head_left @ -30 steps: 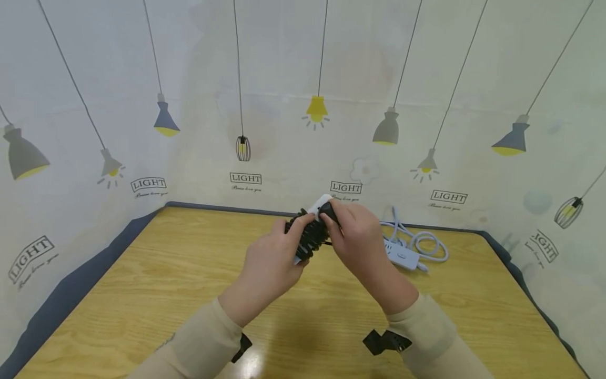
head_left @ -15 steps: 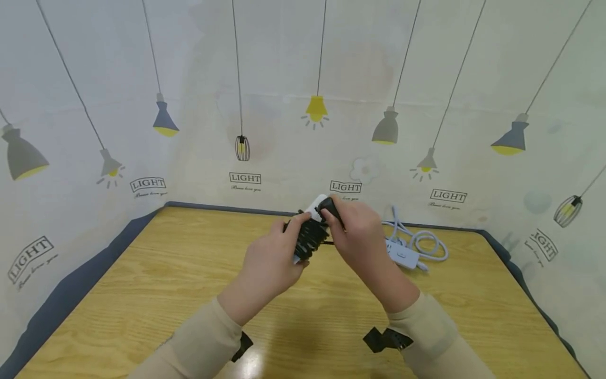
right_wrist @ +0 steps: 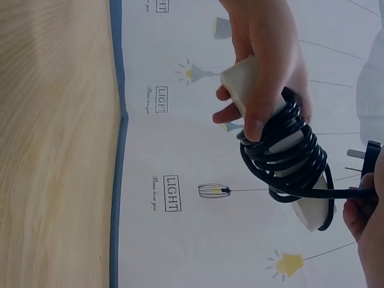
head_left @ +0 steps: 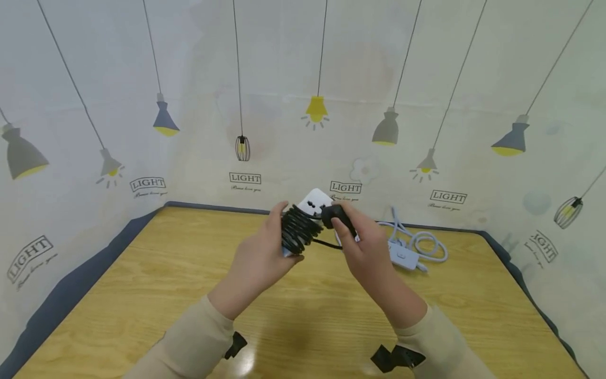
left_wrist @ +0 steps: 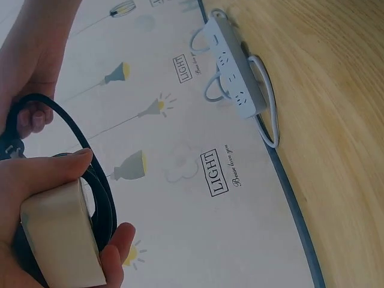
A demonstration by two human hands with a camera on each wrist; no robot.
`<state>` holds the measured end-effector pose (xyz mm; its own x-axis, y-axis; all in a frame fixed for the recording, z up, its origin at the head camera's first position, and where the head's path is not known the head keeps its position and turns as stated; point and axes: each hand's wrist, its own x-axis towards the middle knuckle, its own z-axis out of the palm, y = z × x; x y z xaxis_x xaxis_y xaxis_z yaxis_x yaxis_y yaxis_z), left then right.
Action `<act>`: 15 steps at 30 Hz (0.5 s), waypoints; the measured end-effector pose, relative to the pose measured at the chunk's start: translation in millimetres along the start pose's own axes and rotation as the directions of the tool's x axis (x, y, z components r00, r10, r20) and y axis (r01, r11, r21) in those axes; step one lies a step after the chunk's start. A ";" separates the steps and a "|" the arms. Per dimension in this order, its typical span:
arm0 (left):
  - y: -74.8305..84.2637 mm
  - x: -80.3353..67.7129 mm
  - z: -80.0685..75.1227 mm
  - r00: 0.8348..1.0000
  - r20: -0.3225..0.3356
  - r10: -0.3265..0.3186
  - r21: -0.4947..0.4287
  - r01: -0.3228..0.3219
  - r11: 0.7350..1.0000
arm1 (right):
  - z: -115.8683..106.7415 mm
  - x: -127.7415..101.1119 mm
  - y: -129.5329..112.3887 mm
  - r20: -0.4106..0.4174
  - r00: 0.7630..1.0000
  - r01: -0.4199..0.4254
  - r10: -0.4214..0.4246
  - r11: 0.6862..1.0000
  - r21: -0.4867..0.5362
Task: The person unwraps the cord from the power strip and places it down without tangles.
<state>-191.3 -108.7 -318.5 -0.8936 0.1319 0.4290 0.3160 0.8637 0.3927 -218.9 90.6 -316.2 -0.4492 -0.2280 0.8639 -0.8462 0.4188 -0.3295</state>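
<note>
My left hand (head_left: 255, 255) grips a white power strip (head_left: 316, 199) raised over the table, and a black cord (head_left: 299, 230) is wound round it in several turns. Sockets show at its upper end in the head view. The fingers of my right hand (head_left: 366, 245) pinch the cord's black plug (head_left: 337, 217), close beside that socketed end. In the right wrist view the metal prongs of the plug (right_wrist: 369, 162) stick out bare. From the plug, a stretch of cord runs back to the coil. The left wrist view shows the strip's plain end, with the left thumb (left_wrist: 72, 165) over the cord.
Toward the back right of the wooden table (head_left: 189, 263) lies another white power strip (head_left: 403, 256) with a loosely looped pale cord (head_left: 431, 245). Behind the table's dark blue edge rises a backdrop (head_left: 284, 63) printed with lamps.
The plug has come away from the strip's socket face, turning in my right hand. My left hand has shifted slightly left, its thumb off the strip's front, and more sockets show.
</note>
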 end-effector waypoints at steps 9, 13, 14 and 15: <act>-12.2 -1.4 -4.3 0.999 -0.053 0.008 0.004 -0.008 1.000 | -3.0 -10.6 -11.8 0.068 0.997 0.043 -0.043 0.999 0.007; -18.0 -2.2 -7.3 0.998 -0.066 0.016 0.022 -0.014 1.000 | -5.3 -15.6 -15.8 0.091 0.994 0.064 -0.068 0.997 0.041; -19.2 -2.3 -8.1 0.998 -0.063 0.018 0.028 -0.017 0.999 | -5.8 -16.7 -16.5 0.096 0.992 0.075 -0.080 0.996 0.050; -20.1 -2.5 -8.9 0.998 -0.057 0.019 0.031 -0.017 0.999 | -6.3 -17.6 -17.2 0.100 0.991 0.086 -0.092 0.994 0.065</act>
<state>-192.5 -130.8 -320.3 -0.8679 0.1206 0.4819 0.3216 0.8758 0.3600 -194.6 92.9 -323.4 -0.3961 -0.3525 0.8479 -0.8984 0.3398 -0.2784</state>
